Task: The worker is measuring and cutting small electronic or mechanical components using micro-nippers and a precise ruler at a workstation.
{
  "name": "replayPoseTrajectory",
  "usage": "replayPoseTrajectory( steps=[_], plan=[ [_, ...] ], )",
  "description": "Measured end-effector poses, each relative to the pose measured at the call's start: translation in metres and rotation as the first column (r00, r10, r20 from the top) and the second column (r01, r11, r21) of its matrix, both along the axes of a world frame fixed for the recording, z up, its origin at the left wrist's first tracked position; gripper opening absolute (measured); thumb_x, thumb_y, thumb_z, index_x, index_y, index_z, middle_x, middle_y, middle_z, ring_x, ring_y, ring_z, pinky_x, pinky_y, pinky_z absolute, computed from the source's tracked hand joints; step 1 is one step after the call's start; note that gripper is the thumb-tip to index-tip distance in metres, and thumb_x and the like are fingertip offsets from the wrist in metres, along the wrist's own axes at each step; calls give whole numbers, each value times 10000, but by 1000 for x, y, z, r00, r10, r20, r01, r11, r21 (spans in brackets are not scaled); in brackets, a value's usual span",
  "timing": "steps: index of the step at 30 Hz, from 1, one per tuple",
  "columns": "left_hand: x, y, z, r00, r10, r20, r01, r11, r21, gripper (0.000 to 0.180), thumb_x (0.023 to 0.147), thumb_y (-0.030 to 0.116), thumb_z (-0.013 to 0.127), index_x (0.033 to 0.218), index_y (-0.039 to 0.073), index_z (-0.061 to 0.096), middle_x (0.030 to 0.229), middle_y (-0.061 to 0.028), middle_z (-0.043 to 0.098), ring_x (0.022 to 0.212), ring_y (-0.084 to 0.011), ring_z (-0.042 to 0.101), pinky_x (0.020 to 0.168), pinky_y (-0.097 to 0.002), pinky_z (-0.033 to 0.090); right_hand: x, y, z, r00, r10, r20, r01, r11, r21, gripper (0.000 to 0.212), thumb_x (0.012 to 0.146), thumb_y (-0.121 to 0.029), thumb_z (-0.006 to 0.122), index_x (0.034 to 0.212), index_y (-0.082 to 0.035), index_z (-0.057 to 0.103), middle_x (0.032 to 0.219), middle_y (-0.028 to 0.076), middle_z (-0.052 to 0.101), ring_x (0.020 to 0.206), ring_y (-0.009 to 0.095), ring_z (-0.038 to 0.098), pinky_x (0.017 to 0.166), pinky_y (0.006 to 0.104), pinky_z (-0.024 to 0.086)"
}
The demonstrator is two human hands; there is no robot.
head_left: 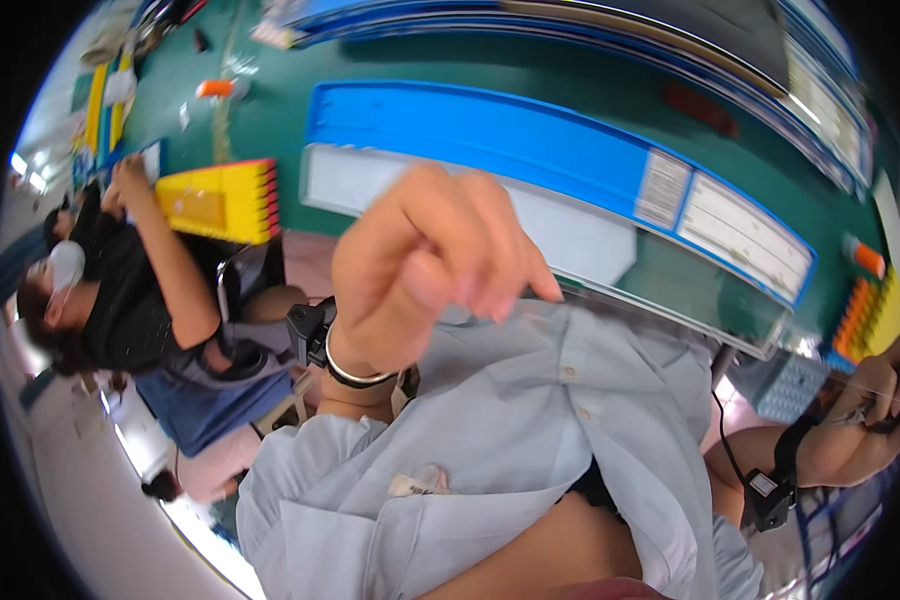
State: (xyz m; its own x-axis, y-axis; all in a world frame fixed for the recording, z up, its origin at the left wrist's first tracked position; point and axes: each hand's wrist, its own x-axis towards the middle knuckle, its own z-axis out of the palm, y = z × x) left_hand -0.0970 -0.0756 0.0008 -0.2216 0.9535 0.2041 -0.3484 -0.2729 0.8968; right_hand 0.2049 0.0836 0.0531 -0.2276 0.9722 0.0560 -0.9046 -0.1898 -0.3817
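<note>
My left hand (435, 245) is raised in front of my chest, slightly blurred. Its fingers are curled, one fingertip reaching down to the right. Whether anything small sits between the fingers is hidden. Behind it on the green table lies a long blue panel (480, 130) with two white labels at its right end. A clear and whitish plastic sheet (570, 235) lies along its near side. At the far right, my right hand (865, 410) has bent fingers beside a yellow bin with orange teeth (870, 315); a small pale thing shows at its fingertips, too small to name.
Stacked blue-edged panels (620, 35) fill the back of the green table (270, 60). An orange-capped bottle (220, 89) and a yellow bin with red teeth (220, 200) are on the left. There, a masked co-worker (140, 290) sits. A grey-blue basket (788, 388) stands low at right.
</note>
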Motion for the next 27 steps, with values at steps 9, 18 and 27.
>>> replayPoseTrajectory(
  steps=[9, 18, 27],
  plan=[
    [-51, -40, 2, 684, 437, -584, -546, 837, -14, 442, 756, -138, 800, 869, 76, 430, 957, -159, 672, 783, -189, 677, 853, -375, 564, -14, 15, -34, 856, 413, 310, -391, 911, -133, 193, 1053, -52, 482, 1199, -5, 366, 1065, 59, 416, 703, 99, 394, 474, 245, 303],
    [-76, -39, 5, 213, 285, -934, -563, 818, 121, 220, 763, -33, 832, 883, 33, 660, 856, -49, 782, 837, -160, 730, 949, -421, 532, -23, 14, -34, 811, 404, 423, -395, 912, -113, 219, 1057, -78, 483, 1225, -2, 366, 1063, 51, 415, 719, 89, 406, 467, 230, 304],
    [-69, -32, -3, 280, 556, -783, -871, 489, 36, 199, 794, -126, 772, 977, -52, 754, 956, -125, 770, 882, -157, 730, 883, -340, 592, -52, -10, -24, 634, 374, 676, -364, 917, -165, 205, 1042, -197, 512, 1119, -23, 437, 990, 30, 433, 676, 50, 384, 460, 178, 294]
  ],
)
